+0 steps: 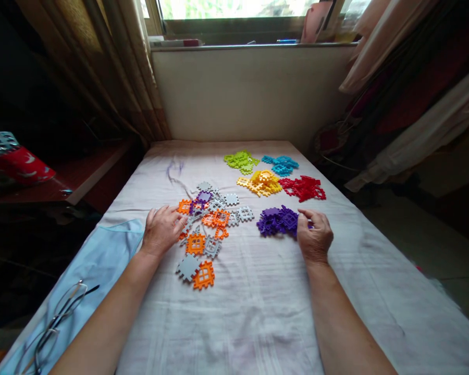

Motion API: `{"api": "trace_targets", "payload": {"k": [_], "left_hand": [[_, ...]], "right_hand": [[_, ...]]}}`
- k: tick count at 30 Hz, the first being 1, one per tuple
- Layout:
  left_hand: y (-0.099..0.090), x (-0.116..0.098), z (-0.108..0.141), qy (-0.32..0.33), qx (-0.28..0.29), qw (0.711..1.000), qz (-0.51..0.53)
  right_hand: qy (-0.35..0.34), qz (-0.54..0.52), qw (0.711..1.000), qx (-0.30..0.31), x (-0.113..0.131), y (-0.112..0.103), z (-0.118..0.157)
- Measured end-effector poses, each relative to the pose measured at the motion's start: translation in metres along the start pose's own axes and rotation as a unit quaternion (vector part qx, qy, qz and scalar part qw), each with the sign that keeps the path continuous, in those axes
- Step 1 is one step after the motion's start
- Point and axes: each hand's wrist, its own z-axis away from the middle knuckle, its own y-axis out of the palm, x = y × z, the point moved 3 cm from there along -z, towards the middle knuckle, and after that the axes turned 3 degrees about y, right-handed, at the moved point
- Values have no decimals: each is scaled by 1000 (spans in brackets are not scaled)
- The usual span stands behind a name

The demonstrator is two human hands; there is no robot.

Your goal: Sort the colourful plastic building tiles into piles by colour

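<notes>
My left hand (163, 229) rests with its fingers stretched out at the left edge of a mixed heap of notched plastic building tiles. In that heap lie grey tiles (189, 266), orange window-shaped tiles (196, 244) and a few purple ones (204, 197). At the right end of a purple tile pile (277, 221) is my right hand (315, 235), its fingers curled inward and closed. What the right fingers hold, if anything, is hidden behind the hand.
Behind the purple pile are separate piles of yellow (262, 183), red (304, 188), lime green (241, 161) and blue tiles (282, 164). Eyeglasses (57, 323) lie on a light blue cloth (119, 242) at left. A wall with a window sill (250, 46) stands beyond the sheet-covered surface (258, 317).
</notes>
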Motion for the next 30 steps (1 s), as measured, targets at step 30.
{"api": "trace_targets", "payload": {"k": [30], "left_hand": [[8,-34,-54,-137,-140,937,291]], "right_hand": [[-14,-46,998,33,27,0,4]]}}
